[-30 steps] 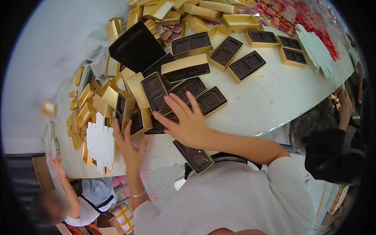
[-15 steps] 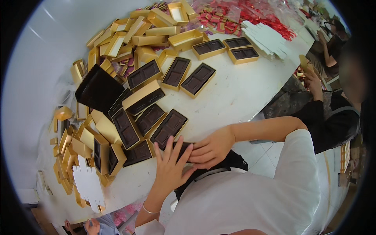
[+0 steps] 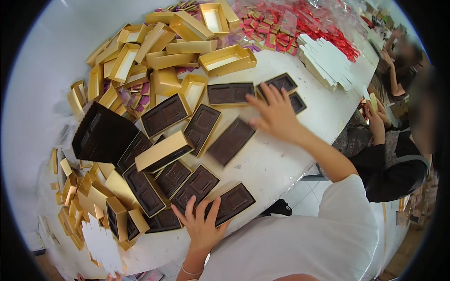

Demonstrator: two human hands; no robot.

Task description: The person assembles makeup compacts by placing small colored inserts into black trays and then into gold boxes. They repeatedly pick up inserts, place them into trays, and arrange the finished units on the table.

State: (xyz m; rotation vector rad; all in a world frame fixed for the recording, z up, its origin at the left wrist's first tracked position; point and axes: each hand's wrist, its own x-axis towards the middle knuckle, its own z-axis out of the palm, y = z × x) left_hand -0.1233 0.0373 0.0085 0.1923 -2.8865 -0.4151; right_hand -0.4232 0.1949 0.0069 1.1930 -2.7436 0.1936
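My left hand (image 3: 201, 227) is at the table's near edge, fingers spread over two gold boxes with dark brown trays in them: the nearest box (image 3: 236, 202) and the box beside it (image 3: 197, 185). Farther off, my right hand (image 3: 279, 114) reaches over the table with its fingers apart. Its thumb is at the corner of a tilted, motion-blurred box (image 3: 232, 140). Its fingertips lie over the end of a far box (image 3: 229, 92) and the pair of boxes (image 3: 281, 84) behind. More filled boxes, one box (image 3: 199, 129) among them, stand between my hands.
Gold boxes without trays (image 3: 187, 25) are heaped at the back and left. A stack of dark trays (image 3: 101, 133) leans beside them. White cut card (image 3: 326, 61) lies at the far right, more card (image 3: 101, 241) at the near left. Co-workers (image 3: 398, 145) sit on the right.
My right hand has left the nearest box and swung out to the far boxes. My left hand has stayed near the front boxes. The whole view has shifted a little.
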